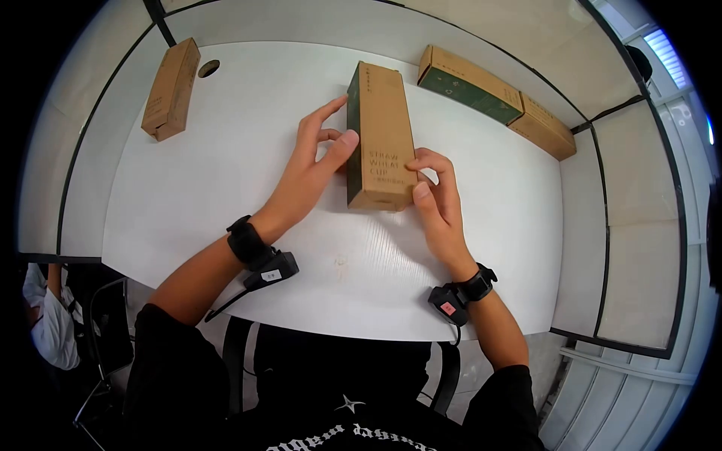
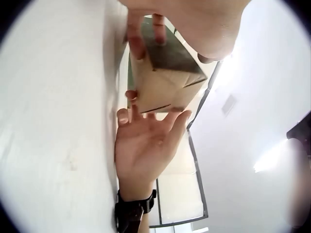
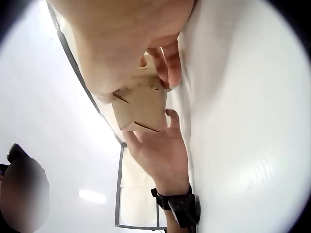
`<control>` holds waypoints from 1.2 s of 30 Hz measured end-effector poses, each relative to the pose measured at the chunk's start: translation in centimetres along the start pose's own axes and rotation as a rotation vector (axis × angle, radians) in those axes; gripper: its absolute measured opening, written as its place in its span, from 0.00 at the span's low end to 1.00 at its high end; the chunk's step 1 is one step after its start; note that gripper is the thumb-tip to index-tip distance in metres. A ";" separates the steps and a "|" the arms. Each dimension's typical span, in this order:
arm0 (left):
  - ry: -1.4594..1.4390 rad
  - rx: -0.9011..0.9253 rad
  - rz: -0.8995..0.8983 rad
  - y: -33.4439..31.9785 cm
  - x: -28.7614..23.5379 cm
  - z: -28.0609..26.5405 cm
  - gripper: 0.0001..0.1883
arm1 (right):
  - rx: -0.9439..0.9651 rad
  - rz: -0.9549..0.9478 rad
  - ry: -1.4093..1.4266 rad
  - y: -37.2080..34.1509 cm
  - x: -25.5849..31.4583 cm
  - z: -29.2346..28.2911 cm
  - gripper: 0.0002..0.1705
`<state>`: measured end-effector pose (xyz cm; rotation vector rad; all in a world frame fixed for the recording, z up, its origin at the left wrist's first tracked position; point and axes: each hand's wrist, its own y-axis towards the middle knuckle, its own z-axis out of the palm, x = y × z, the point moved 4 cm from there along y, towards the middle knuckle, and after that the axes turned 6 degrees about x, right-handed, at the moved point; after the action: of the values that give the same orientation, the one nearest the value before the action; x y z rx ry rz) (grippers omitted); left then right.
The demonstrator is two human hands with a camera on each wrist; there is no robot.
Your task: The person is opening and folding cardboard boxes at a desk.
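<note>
In the head view, a long brown cardboard box (image 1: pixel 387 120) lies between both hands, its lettered face up and a dark green side to the left. My left hand (image 1: pixel 304 169) grips that green side, thumb near the upper edge and fingers spread along the side. Over on the right, my right hand (image 1: pixel 442 207) holds the near end, its thumb and index finger at the edge. The closed end flap of the cardboard box (image 2: pixel 170 90) faces the left wrist camera, with fingers on both sides. Fingertips under the box are partly hidden.
A second brown box (image 1: pixel 171 90) stands at the far left beside a round hole (image 1: pixel 209 69) in the white table (image 1: pixel 301 301). Along the back right panel sit a green-sided box (image 1: pixel 470 86) and another brown box (image 1: pixel 543 126), end to end. Pale panels (image 1: pixel 301 26) border the table.
</note>
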<state>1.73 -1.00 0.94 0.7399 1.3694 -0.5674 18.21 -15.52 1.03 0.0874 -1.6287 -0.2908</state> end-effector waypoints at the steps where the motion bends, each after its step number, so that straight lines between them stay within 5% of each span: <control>1: -0.034 -0.006 -0.003 0.1 0.1 0.0 0.36 | 0.001 -0.013 0.003 -0.1 -0.1 0.0 0.23; 4: -0.050 -0.021 0.018 0.3 0.0 -0.2 0.44 | 0.008 0.002 0.020 -0.1 -0.1 0.4 0.27; 9: -0.060 0.028 0.034 0.4 0.0 -0.2 0.55 | -0.022 0.085 -0.023 -0.2 0.8 0.8 0.48; 12: -0.178 0.205 0.004 -0.1 -1.1 0.7 0.63 | -0.043 0.138 0.008 -0.2 1.5 0.5 0.54; 15: -0.129 0.565 -0.131 -1.6 -1.2 2.5 0.70 | -0.078 0.049 -0.089 -0.1 0.8 -0.9 0.52; 18: -0.043 0.606 -0.075 -2.0 -1.4 2.8 0.63 | -0.112 0.082 -0.060 -0.1 1.0 -1.5 0.52; 24: 0.122 0.201 0.140 0.3 -1.3 -0.2 0.41 | 0.080 0.115 -0.022 -0.2 1.3 0.3 0.54; 28: 0.065 0.325 0.123 0.2 -1.6 0.3 0.28 | 0.157 0.176 -0.011 -0.2 1.7 1.4 0.56; 36: 0.007 0.340 0.005 -0.2 -1.5 0.8 0.30 | 0.174 0.209 -0.030 -0.3 1.1 1.1 0.54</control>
<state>1.92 -1.88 2.44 1.0187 1.2918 -0.8061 17.00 -15.91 2.02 0.0447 -1.6752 0.0103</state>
